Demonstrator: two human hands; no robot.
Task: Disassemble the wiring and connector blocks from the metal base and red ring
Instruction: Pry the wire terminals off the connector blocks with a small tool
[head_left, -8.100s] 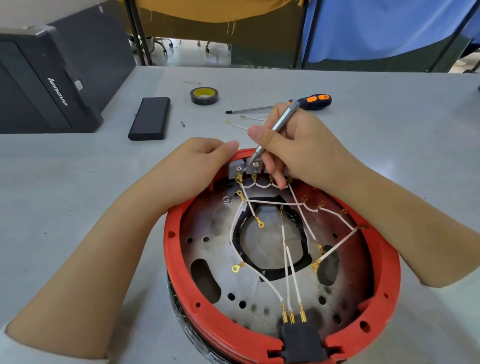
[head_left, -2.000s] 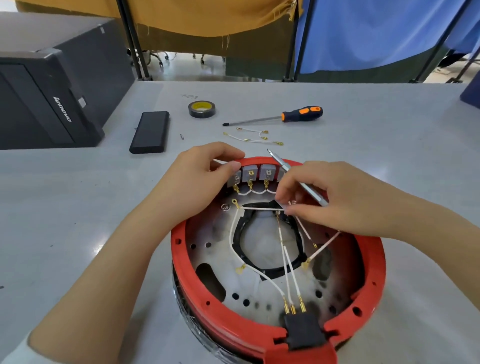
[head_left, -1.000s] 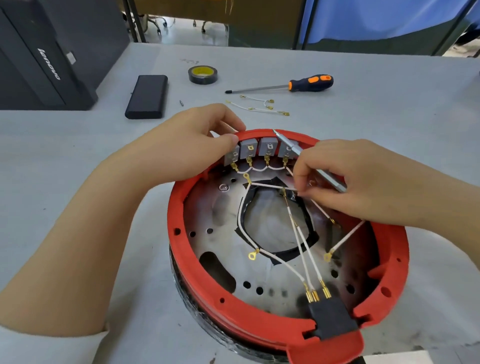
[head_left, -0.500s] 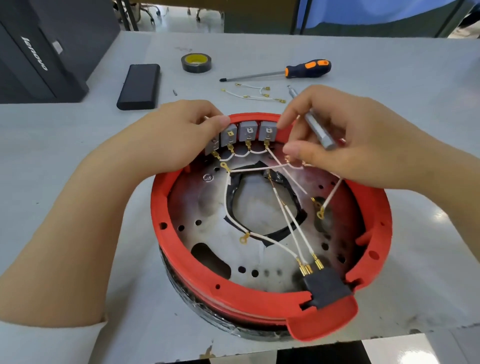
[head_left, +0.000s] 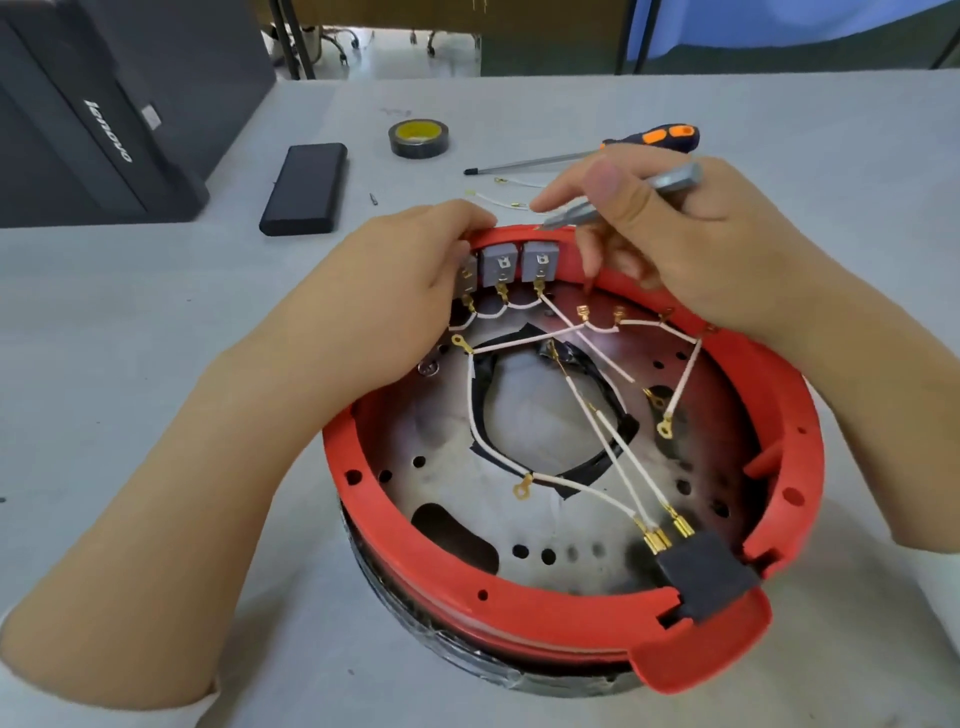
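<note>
At centre frame, one more grey connector block has gone from the red ring (head_left: 519, 597); three grey connector blocks (head_left: 540, 261) remain. Left hand (head_left: 410, 291) grips the rim; right hand (head_left: 691, 244) holds a small grey screwdriver (head_left: 670, 179), fingers curled round it.

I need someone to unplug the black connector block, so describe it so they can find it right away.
Start at the red ring standing on the grey table. Follow its rim to the side nearest the camera, where a flat red tab sticks out. The black connector block sits in the notch there; unlike the grey blocks at the far rim, it takes three gold-tipped white wires.
</note>
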